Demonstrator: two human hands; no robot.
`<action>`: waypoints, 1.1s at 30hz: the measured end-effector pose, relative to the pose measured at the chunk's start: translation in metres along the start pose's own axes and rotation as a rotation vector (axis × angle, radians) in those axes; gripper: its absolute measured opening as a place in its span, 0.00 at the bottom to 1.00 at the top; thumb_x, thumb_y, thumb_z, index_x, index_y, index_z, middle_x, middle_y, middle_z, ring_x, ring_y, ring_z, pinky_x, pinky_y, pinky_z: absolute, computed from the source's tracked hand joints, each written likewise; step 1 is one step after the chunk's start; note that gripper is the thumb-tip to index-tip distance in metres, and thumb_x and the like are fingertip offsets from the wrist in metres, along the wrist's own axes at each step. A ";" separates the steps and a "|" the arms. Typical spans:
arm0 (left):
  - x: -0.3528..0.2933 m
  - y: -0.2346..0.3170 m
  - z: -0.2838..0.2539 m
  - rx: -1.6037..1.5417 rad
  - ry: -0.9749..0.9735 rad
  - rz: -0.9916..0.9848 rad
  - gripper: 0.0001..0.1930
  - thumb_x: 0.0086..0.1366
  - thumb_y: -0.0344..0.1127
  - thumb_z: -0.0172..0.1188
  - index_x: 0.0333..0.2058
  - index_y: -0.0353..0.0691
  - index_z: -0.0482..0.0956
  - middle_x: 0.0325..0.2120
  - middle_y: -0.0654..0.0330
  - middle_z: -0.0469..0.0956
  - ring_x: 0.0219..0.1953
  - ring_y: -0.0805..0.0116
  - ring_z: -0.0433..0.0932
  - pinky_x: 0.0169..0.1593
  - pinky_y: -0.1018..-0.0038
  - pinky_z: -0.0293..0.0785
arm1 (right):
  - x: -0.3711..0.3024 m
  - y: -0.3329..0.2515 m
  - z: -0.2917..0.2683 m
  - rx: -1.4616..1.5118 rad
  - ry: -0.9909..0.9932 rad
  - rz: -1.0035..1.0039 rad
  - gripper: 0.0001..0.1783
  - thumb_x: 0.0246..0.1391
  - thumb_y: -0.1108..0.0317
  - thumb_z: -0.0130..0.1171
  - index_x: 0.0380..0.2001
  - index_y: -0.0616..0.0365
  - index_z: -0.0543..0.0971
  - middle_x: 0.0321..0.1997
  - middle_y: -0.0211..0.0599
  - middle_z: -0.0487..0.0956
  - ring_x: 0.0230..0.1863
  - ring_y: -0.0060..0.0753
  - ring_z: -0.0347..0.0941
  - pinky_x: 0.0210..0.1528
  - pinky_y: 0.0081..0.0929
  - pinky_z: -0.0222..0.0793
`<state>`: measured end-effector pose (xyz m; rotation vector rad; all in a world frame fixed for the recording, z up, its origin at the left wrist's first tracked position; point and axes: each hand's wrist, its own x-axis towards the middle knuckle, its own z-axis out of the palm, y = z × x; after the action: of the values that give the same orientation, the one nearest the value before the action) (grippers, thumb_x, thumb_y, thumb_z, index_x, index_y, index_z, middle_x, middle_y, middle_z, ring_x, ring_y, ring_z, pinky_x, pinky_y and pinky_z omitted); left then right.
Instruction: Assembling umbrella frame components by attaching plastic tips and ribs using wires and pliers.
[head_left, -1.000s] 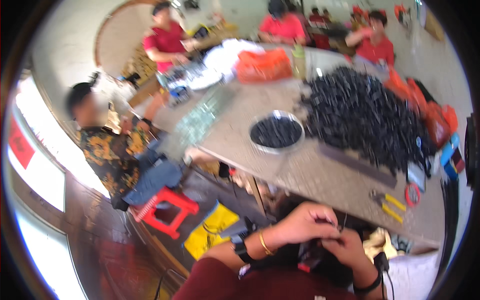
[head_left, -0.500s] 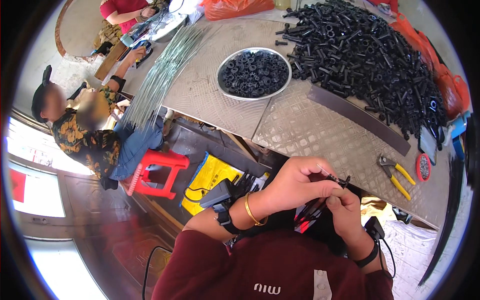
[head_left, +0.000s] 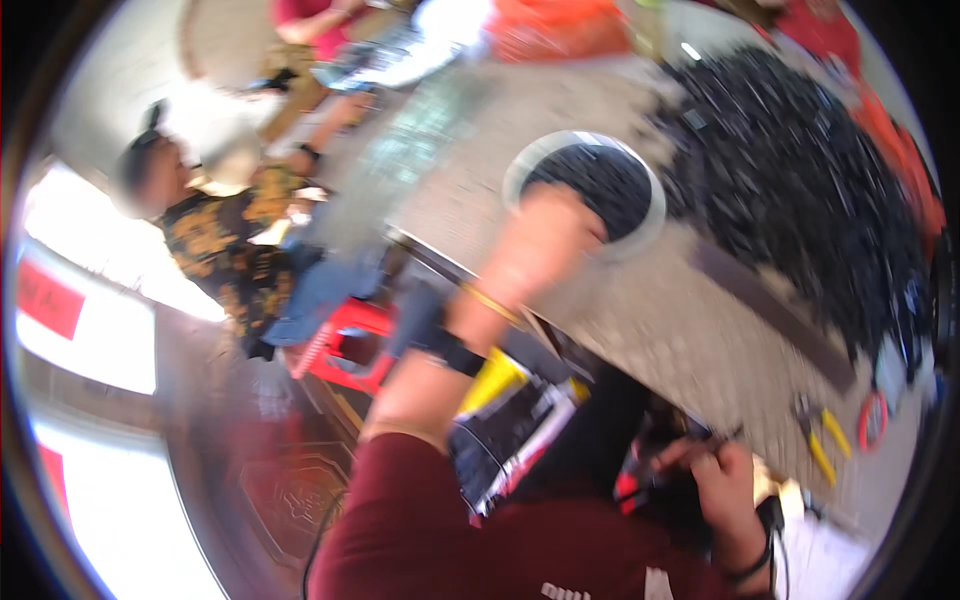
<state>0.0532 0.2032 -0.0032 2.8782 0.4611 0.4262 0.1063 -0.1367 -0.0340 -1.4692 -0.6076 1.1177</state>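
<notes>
Watching remotely, I find the left hand at the bowl of black parts, probably set left of the heap for easy reach; blur hides its opening and hold. The right hand sits half-curled, nearer, beside the worktop, its hold unclear.

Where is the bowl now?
In the head view, the bowl sits on the table, above and right of centre, left of the black heap, partly behind the left hand.
</notes>
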 end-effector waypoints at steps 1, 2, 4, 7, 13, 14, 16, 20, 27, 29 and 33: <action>0.003 0.004 0.010 -0.015 0.048 0.059 0.08 0.47 0.34 0.61 0.28 0.46 0.83 0.30 0.54 0.75 0.38 0.54 0.73 0.44 0.64 0.70 | -0.002 -0.006 0.008 0.135 0.084 -0.008 0.12 0.51 0.71 0.45 0.19 0.65 0.73 0.26 0.47 0.79 0.31 0.35 0.76 0.38 0.31 0.71; 0.013 0.006 0.021 -0.047 0.020 0.070 0.07 0.47 0.35 0.61 0.28 0.45 0.83 0.29 0.54 0.74 0.39 0.54 0.73 0.44 0.64 0.70 | -0.004 0.004 0.006 0.125 0.109 -0.075 0.12 0.52 0.72 0.44 0.17 0.64 0.70 0.24 0.47 0.78 0.30 0.37 0.76 0.36 0.31 0.72; 0.022 0.012 0.024 -0.055 -0.005 0.118 0.08 0.46 0.35 0.62 0.28 0.44 0.81 0.28 0.54 0.74 0.38 0.55 0.74 0.42 0.64 0.71 | -0.006 -0.001 0.002 0.065 0.095 -0.130 0.11 0.54 0.70 0.45 0.21 0.64 0.70 0.24 0.46 0.77 0.30 0.38 0.76 0.36 0.31 0.72; 0.010 0.000 0.013 -0.010 -0.020 0.103 0.09 0.46 0.35 0.62 0.28 0.42 0.80 0.27 0.54 0.73 0.35 0.55 0.75 0.40 0.64 0.72 | -0.015 -0.010 0.000 0.078 0.006 -0.019 0.12 0.57 0.65 0.53 0.39 0.63 0.75 0.36 0.32 0.77 0.38 0.25 0.71 0.42 0.24 0.66; 0.016 0.002 0.005 0.063 -0.018 0.119 0.09 0.46 0.38 0.63 0.25 0.39 0.78 0.27 0.54 0.73 0.32 0.55 0.76 0.36 0.64 0.73 | -0.014 -0.011 0.002 0.092 0.057 -0.040 0.12 0.57 0.64 0.53 0.38 0.62 0.75 0.35 0.33 0.78 0.36 0.26 0.72 0.41 0.25 0.68; 0.016 0.003 0.004 0.091 -0.021 0.114 0.09 0.47 0.38 0.62 0.24 0.39 0.78 0.27 0.54 0.73 0.31 0.55 0.76 0.35 0.64 0.73 | -0.014 -0.013 0.001 0.102 0.009 -0.047 0.13 0.57 0.63 0.52 0.38 0.62 0.76 0.35 0.34 0.78 0.36 0.27 0.73 0.41 0.25 0.68; 0.016 0.001 0.000 0.122 -0.003 0.118 0.08 0.48 0.38 0.61 0.23 0.40 0.77 0.27 0.55 0.72 0.29 0.55 0.76 0.33 0.63 0.73 | -0.013 -0.013 0.003 0.093 -0.026 -0.067 0.14 0.58 0.62 0.52 0.38 0.63 0.76 0.35 0.37 0.78 0.37 0.29 0.73 0.42 0.27 0.69; 0.007 -0.002 0.010 0.035 0.177 0.135 0.06 0.48 0.36 0.61 0.22 0.40 0.76 0.28 0.57 0.72 0.33 0.58 0.75 0.35 0.65 0.72 | -0.017 -0.003 -0.002 0.092 -0.037 -0.103 0.14 0.58 0.61 0.52 0.36 0.63 0.76 0.34 0.37 0.78 0.37 0.30 0.73 0.42 0.26 0.69; -0.003 0.011 -0.018 -0.186 0.489 0.097 0.07 0.50 0.34 0.63 0.29 0.41 0.77 0.25 0.59 0.74 0.30 0.59 0.75 0.37 0.68 0.72 | -0.029 0.002 0.009 0.065 0.055 -0.156 0.13 0.58 0.61 0.52 0.34 0.62 0.76 0.31 0.33 0.78 0.33 0.27 0.73 0.39 0.25 0.68; -0.003 0.016 -0.017 -0.511 0.445 -0.107 0.07 0.57 0.36 0.60 0.32 0.41 0.77 0.22 0.60 0.75 0.24 0.68 0.75 0.30 0.72 0.72 | -0.021 0.011 0.015 0.187 0.099 -0.247 0.11 0.56 0.68 0.47 0.25 0.64 0.69 0.27 0.47 0.77 0.31 0.39 0.76 0.36 0.31 0.72; -0.024 0.046 -0.040 -1.599 0.098 -0.433 0.13 0.62 0.44 0.57 0.38 0.41 0.77 0.22 0.63 0.77 0.21 0.79 0.74 0.24 0.83 0.68 | -0.008 -0.003 0.025 0.216 0.014 -0.154 0.14 0.58 0.63 0.48 0.25 0.63 0.68 0.29 0.44 0.76 0.32 0.35 0.74 0.36 0.31 0.71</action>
<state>0.0312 0.1583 0.0386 1.1911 0.4199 0.5003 0.0809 -0.1315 -0.0265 -1.2232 -0.5615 1.0188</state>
